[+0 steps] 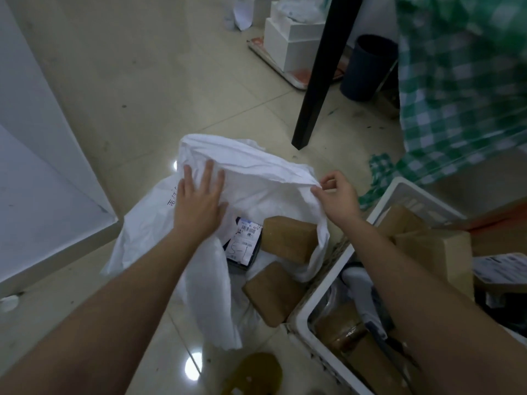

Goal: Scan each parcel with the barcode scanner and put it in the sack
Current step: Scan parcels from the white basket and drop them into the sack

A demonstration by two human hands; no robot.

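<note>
Head view: sack (256, 192) on the floor is being held open, left hand (199, 201) pressing flat-fingered on its far wall, right hand (338, 196) pinching the rim. Parcels (288, 238) are lying inside, below both hands; more are waiting in the crate (322, 297), nearest the right hand.

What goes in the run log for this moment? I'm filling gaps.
left hand: flat on sack | right hand: pinches sack rim | parcels inside | scanner: unseen

Sack (256, 178) thin white crinkled plastic; parcels (288, 238) matt brown paper; floor (142, 81) glossy tile
</note>
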